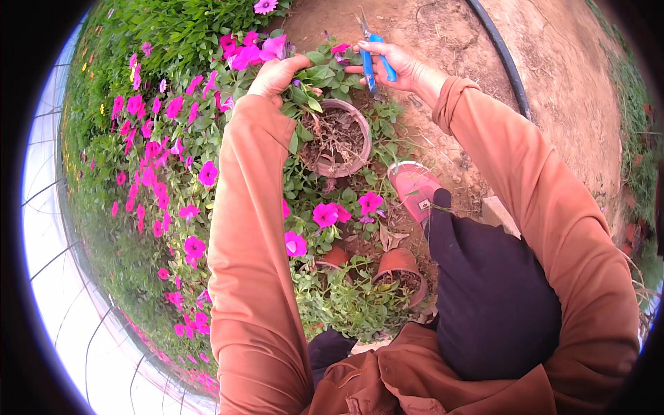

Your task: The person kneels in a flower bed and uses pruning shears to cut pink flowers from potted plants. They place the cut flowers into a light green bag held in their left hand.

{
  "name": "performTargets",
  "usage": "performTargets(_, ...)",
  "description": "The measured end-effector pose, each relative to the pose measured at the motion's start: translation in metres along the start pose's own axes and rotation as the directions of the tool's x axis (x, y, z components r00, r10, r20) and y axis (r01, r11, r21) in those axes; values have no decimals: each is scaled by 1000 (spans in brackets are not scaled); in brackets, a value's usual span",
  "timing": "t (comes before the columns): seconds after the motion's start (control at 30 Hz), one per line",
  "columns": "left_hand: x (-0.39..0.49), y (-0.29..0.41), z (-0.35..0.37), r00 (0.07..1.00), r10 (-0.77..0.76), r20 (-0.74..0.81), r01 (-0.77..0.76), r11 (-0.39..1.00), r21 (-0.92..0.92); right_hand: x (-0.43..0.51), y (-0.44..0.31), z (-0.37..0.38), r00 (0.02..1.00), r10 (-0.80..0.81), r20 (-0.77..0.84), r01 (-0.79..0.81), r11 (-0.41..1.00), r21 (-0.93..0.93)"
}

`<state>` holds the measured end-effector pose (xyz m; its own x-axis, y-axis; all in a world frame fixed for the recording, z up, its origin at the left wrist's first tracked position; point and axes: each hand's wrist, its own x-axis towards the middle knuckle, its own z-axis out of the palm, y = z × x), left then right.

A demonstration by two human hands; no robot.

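My right hand [392, 66] holds pruning snips [371, 59] with blue handles. Their metal blades point away from me, and the handles are spread apart. Some fingers of that hand reach out beside the petunia leaves. To the left, my left hand [279, 78] is curled around petunia stems, its fingertips hidden in the foliage. Bright pink petunia flowers [248, 56] stand just beyond it. Green petunia leaves [319, 76] fill the gap between the two hands. Below them a round plastic pot [365, 136] lies tilted, with dry plant matter inside.
A dense bed of pink petunias [150, 176] spreads along the left. Two reddish pots [399, 261] [334, 258] lie among leaves near my feet. A black hose [500, 49] crosses the bare soil [560, 93]. My pink shoe [413, 184] rests beside the plants.
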<state>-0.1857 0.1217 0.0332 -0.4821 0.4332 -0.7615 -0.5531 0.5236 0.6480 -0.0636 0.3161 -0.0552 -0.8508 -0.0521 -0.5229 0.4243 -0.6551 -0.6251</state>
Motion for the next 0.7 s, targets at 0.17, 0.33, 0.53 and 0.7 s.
performTargets(0.17, -10, -8, -3, 947, 171, 273, -177, 984, -6, -7, -31, 29, 980, -13, 199, 37, 992, -118)
performTargets(0.33, -27, -20, -28, 912, 337, 234, -288, 932, -219, -22, -47, 59, 955, -95, 281, 171, 951, -259)
performTargets(0.53, -44, -49, -70, 917, 378, 132, -278, 838, -470, -57, -58, 58, 958, -169, 233, 286, 470, -835)
performTargets(0.7, -43, -62, -81, 904, 407, 131, -255, 761, -597, -73, -43, 62, 942, -140, 304, 258, -274, -927)
